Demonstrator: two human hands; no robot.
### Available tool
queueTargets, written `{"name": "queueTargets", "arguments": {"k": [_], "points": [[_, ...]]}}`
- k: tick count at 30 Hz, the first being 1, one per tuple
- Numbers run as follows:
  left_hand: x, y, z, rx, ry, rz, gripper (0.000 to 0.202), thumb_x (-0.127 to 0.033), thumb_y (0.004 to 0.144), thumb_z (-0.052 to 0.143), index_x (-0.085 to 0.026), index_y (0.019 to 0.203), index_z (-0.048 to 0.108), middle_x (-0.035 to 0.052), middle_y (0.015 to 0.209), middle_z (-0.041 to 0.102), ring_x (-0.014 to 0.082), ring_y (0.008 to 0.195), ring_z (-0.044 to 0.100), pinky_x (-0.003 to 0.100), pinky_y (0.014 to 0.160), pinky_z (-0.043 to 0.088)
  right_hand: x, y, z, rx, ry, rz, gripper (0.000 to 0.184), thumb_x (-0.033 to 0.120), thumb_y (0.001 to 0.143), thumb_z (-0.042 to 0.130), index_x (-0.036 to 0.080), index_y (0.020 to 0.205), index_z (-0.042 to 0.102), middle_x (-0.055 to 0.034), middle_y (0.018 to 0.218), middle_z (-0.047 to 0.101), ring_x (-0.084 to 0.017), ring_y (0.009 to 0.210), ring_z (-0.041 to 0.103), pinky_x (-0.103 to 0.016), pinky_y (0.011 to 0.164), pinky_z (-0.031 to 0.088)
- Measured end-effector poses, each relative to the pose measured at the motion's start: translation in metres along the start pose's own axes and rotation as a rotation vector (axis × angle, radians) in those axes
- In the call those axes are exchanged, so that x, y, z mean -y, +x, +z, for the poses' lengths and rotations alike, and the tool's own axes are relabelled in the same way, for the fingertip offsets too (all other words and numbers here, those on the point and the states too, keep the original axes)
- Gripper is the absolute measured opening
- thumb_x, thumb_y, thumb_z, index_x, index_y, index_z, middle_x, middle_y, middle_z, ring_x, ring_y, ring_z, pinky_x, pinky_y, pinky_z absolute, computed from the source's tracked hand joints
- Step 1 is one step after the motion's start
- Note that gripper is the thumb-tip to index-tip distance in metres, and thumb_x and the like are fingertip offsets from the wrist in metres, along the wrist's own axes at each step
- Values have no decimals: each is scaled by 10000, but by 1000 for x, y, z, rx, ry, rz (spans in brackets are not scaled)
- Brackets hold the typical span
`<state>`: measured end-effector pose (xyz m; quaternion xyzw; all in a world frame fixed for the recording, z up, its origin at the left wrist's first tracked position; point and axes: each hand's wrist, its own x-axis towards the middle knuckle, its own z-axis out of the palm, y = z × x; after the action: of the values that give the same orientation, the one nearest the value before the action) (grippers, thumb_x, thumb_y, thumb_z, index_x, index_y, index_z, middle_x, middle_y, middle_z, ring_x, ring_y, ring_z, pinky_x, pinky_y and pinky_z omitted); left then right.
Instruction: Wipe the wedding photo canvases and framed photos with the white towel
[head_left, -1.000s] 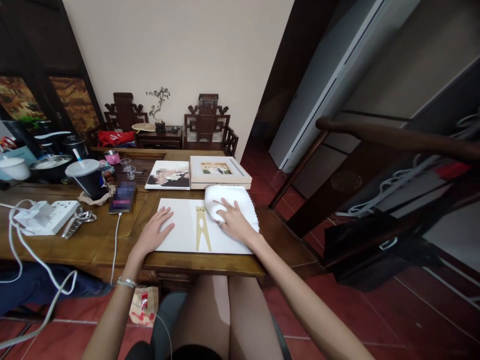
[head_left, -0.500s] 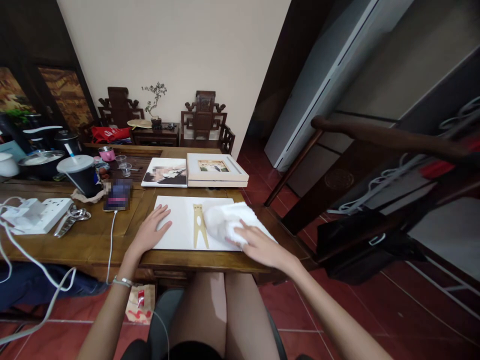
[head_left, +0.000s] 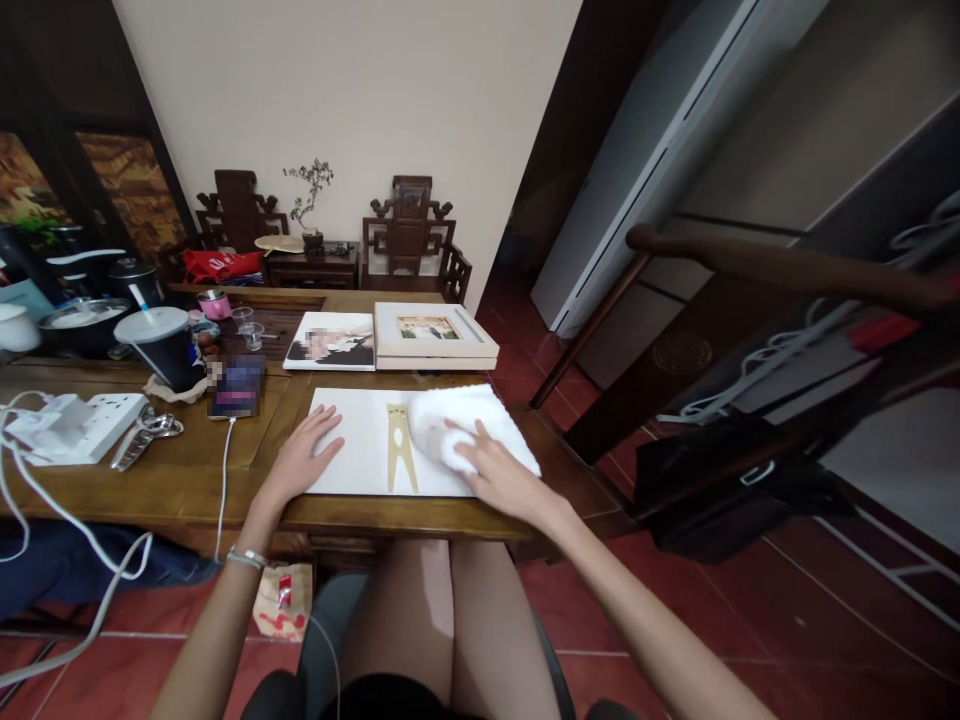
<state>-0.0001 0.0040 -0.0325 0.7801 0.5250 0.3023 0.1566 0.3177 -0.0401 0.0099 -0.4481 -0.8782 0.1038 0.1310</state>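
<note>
A flat white board (head_left: pixel 356 445), like a cover or panel, lies at the table's front edge. On its middle is a gold long-legged figure (head_left: pixel 398 445) with an animal-like head and an oval white spot. My left hand (head_left: pixel 310 452) rests on the board's left end, fingers spread flat. Over the right part of the board lies a white cloth (head_left: pixel 491 415), bunched on its left side. My right hand (head_left: pixel 501 472) grips and presses that cloth, fingers partly bent. The cloth hides the board's right end.
Behind the board lie a photo print (head_left: pixel 330 342) and a pale framed box (head_left: pixel 435 337). Leftward on the table are a phone (head_left: pixel 237 388) on a white cable, a lidded cup (head_left: pixel 161 350), metal clippers (head_left: pixel 146 437) and a power strip (head_left: pixel 112 425). A wooden chair (head_left: pixel 675 345) stands at right.
My right hand and the cloth have shifted slightly up and to the left, and the cloth's right corner has drawn in. My left hand keeps its place on the board.
</note>
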Motion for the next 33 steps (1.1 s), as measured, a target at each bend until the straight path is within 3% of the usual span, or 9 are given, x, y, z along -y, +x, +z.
{"name": "queueTargets", "arguments": {"k": [4, 7, 10, 15, 20, 23, 27, 30, 33], "points": [[1, 0, 1, -8, 7, 15, 514, -516, 899, 444, -201, 1283, 576, 76, 1435, 488, 243, 1391, 353, 436, 1157, 271, 33, -59, -4, 71, 67, -70, 401, -32, 581, 386, 188, 851, 585, -84, 1464, 440, -247, 1435, 210, -526, 1182, 119], [2, 0, 2, 0, 15, 23, 518, -514, 904, 435, -196, 1291, 567, 78, 1441, 482, 242, 1395, 346, 442, 1157, 269, 31, -69, -7, 114, 103, -20, 416, -5, 609, 394, 205, 898, 608, -63, 1394, 525, -264, 1402, 303, -503, 1144, 256], [2, 0, 1, 10, 22, 19, 540, -521, 902, 435, -176, 1296, 563, 92, 1445, 474, 246, 1397, 341, 440, 1158, 266, 6, -43, -7, 81, 82, 88, 411, 43, 693, 405, 207, 1007, 613, -76, 1253, 626, -299, 1318, 434, -472, 1035, 410], [1, -1, -1, 17, 15, 20, 520, -514, 903, 439, -198, 1296, 566, 75, 1450, 469, 242, 1400, 337, 445, 1156, 269, -31, 41, -7, -26, -18, 102, 278, 93, 811, 383, 190, 958, 598, -70, 957, 702, -276, 1022, 634, -475, 1056, 351], [2, -1, -1, 7, 16, 13, 524, -525, 898, 445, -213, 1303, 559, 69, 1444, 477, 244, 1394, 347, 446, 1156, 269, -31, 76, 5, -85, -44, 97, 241, 82, 805, 424, 134, 969, 593, -180, 1218, 625, -331, 1292, 443, -587, 1093, 203], [3, -1, 0, 0, 7, 15, 555, -528, 897, 446, -212, 1348, 512, 66, 1445, 477, 240, 1396, 344, 439, 1159, 268, -15, 49, 15, -78, -49, 56, 269, 43, 741, 452, 135, 944, 604, -178, 1443, 443, -335, 1422, 221, -639, 1105, 120], [3, 0, 1, 9, 20, 20, 559, -518, 906, 425, -178, 1340, 519, 80, 1446, 475, 233, 1401, 334, 425, 1165, 257, 24, -20, 15, -24, -4, -28, 300, 1, 642, 424, 165, 822, 599, -118, 1504, 370, -296, 1448, 144, -618, 1143, 76], [3, 0, 1, 17, 28, 19, 558, -516, 909, 418, -163, 1325, 534, 90, 1452, 465, 235, 1405, 326, 427, 1167, 249, 51, -63, 6, 32, 44, -33, 357, -1, 570, 409, 190, 815, 586, -81, 1489, 403, -270, 1447, 164, -580, 1168, 74], [2, 0, 1, 22, 25, 20, 551, -520, 911, 417, -178, 1326, 534, 83, 1458, 459, 236, 1407, 321, 431, 1168, 245, 53, -73, -4, 62, 97, 10, 409, 6, 566, 398, 219, 861, 585, -52, 1402, 518, -260, 1404, 298, -532, 1172, 157]]}}
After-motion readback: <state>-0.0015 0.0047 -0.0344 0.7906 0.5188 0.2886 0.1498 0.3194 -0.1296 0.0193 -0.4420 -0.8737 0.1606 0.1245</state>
